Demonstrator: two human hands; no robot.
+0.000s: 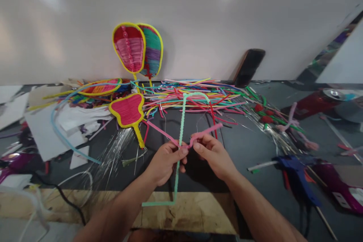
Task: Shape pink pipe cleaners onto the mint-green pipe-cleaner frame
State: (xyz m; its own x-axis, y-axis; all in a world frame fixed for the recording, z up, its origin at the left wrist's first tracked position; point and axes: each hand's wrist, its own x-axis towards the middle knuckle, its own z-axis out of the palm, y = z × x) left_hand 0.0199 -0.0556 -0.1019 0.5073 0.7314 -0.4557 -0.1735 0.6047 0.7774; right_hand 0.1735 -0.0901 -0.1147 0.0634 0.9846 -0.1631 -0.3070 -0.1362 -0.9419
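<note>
My left hand is closed, pinching a mint green pipe cleaner where a pink pipe cleaner crosses it. The green one stands roughly upright, hooked at the top and bent to the left at its bottom end. My right hand grips the pink pipe cleaner just right of the crossing, with its free end pointing up and right. A small bend shows in the pink one between my hands. Beyond them, a red pipe cleaner lies close to the green hook; whether they touch I cannot tell.
A pile of coloured pipe cleaners spans the back of the dark table. Yellow-rimmed fans lean at the wall beside a phone. A blue glue gun, a red can and wires lie right.
</note>
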